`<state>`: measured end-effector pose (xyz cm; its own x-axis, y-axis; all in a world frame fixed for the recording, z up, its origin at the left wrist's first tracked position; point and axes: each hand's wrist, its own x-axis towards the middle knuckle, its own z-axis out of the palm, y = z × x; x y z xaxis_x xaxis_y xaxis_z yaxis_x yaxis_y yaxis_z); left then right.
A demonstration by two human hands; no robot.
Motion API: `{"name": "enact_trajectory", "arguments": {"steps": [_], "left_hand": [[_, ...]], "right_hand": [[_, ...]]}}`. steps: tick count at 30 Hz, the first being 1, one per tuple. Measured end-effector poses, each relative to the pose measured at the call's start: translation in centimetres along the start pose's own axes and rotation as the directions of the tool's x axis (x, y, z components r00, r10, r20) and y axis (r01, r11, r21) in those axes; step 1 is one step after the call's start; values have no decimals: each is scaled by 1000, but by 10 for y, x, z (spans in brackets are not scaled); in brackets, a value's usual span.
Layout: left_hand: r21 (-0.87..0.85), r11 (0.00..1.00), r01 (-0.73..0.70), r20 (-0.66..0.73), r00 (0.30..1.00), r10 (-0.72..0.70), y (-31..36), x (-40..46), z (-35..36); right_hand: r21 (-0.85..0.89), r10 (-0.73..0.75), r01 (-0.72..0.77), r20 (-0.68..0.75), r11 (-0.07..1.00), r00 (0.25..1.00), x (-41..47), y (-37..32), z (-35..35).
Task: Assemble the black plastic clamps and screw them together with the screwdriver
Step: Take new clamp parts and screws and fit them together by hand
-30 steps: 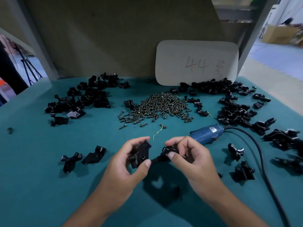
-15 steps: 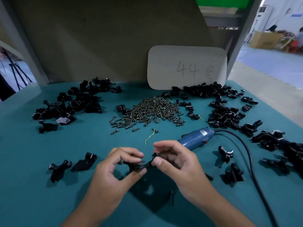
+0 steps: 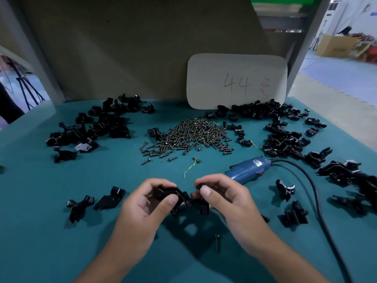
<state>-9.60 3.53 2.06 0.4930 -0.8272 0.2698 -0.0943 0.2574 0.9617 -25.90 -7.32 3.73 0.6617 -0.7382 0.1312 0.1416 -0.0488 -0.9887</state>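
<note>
Two clamp halves are meeting just above the worktop (image 3: 40,231): the left hand (image 3: 142,205) is pinching one half (image 3: 169,194) between thumb and curled fingers, and the right hand (image 3: 226,199) is pinching the other half (image 3: 203,205) against it. They are looking small, light, stiff and rather smooth, so gripping the flat outer faces seems best, leaving the screw hole free. Fingers are hiding the joint, so whether the halves are seating is unclear; the screwdriver (image 3: 246,170) tip is lying hidden behind the right hand.
</note>
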Motion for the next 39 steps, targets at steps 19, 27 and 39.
{"name": "enact_trajectory", "arguments": {"steps": [19, 27, 39], "left_hand": [[-279, 944, 177, 70, 984, -164, 6, 3, 4], [-234, 958, 167, 192, 974, -123, 1, -2, 3], [-126, 985, 114, 256, 963, -79, -2, -5, 3]], "right_hand": [[191, 107, -125, 101, 974, 989, -1, 0, 2], [85, 59, -68, 106, 994, 993, -4, 2, 6], [121, 193, -202, 81, 972, 978, -3, -1, 2]]}}
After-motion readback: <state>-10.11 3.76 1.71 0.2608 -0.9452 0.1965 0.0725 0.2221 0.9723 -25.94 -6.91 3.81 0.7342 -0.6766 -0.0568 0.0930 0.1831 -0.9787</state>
